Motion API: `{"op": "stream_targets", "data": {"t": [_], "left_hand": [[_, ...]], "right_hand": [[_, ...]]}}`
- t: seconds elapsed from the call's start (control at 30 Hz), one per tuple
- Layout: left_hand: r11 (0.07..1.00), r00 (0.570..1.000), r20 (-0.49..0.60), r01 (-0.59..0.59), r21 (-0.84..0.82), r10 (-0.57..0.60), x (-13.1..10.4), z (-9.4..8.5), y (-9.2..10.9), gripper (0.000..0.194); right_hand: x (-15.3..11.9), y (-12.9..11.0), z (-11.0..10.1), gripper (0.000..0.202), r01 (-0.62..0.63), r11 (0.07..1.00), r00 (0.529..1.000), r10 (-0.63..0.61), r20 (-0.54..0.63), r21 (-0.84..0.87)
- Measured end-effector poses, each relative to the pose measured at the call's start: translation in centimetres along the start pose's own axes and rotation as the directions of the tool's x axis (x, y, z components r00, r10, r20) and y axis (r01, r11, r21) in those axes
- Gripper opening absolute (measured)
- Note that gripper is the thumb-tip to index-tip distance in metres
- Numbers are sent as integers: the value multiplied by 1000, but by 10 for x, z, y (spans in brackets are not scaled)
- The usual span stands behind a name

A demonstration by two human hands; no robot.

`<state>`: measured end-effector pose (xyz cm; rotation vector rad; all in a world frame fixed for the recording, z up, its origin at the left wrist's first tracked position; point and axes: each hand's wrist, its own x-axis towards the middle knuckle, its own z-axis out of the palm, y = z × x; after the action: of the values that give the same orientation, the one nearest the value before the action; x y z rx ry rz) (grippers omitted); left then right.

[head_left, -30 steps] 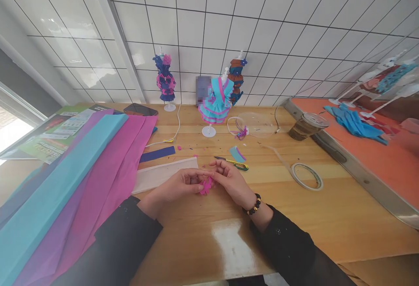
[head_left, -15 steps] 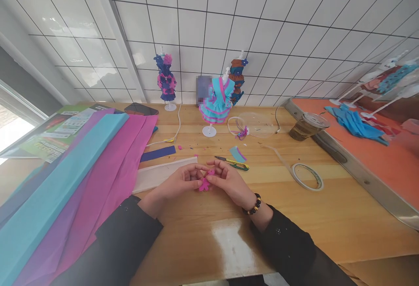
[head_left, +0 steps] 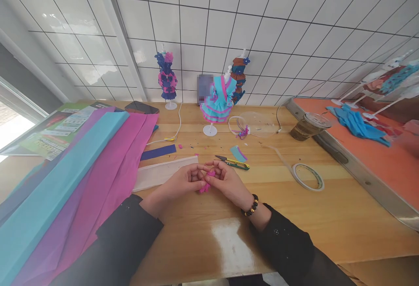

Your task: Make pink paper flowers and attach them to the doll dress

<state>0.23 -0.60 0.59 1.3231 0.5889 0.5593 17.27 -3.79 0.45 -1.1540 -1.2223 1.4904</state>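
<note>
Between my two hands is a small pink paper flower [head_left: 204, 188], partly covered by the fingers. My left hand [head_left: 188, 179] pinches its left side between thumb and fingertips. From the right, my right hand [head_left: 229, 183] grips it with thumb and index finger; a beaded bracelet is on that wrist. Just beyond the fingers lies a yellow and green utility knife [head_left: 234, 162]. A white paper strip [head_left: 160, 174] runs beside my left hand, with a dark blue strip [head_left: 159, 152] behind it. A light blue piece with a purple edge [head_left: 238, 153] rests past the knife.
Folded pink, purple and blue crepe paper [head_left: 108, 164] covers the left side. A turquoise dress on a stand [head_left: 219, 103] and two other dressed forms stand by the tiled wall. To the right are a tape roll [head_left: 295, 177], a lidded cup [head_left: 307, 128] and an orange surface [head_left: 360, 151].
The fingers have shifted slightly around the pink flower, which is turned a little and shows less of its petals. Both hands stay in nearly the same place.
</note>
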Motion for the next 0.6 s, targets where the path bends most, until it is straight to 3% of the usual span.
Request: {"op": "stream_targets", "data": {"t": [0.27, 0.33, 0.4, 0.47, 0.53, 0.6], "left_hand": [[997, 998, -64, -23, -79, 18, 2, 1, 1, 28], [997, 998, -62, -10, -73, 6, 2, 1, 1, 25], [999, 997, -72, 15, -49, -18, 1, 1, 1, 23], [999, 995, -91, 35, -40, -38, 1, -1, -1, 23], [998, 993, -113, 34, -48, -39, 1, -2, -3, 24], [999, 990, -138, 12, -52, -19, 2, -3, -5, 27]], "right_hand": [[3, -3, -7, 38, -20, 999, 999, 22, -49, 39], [4, -3, -12, 35, -2, 999, 997, -1, -76, -41], [5, -4, -21, 29, 62, 969, 985, -98, -142, -239], [5, -4, -33, 23, 124, 829, 942, -272, -199, -545], [4, -5, -45, 21, 111, 593, 906, -391, -164, -797], [4, -4, -54, 19, 90, 394, 921, -382, -74, -915]]}}
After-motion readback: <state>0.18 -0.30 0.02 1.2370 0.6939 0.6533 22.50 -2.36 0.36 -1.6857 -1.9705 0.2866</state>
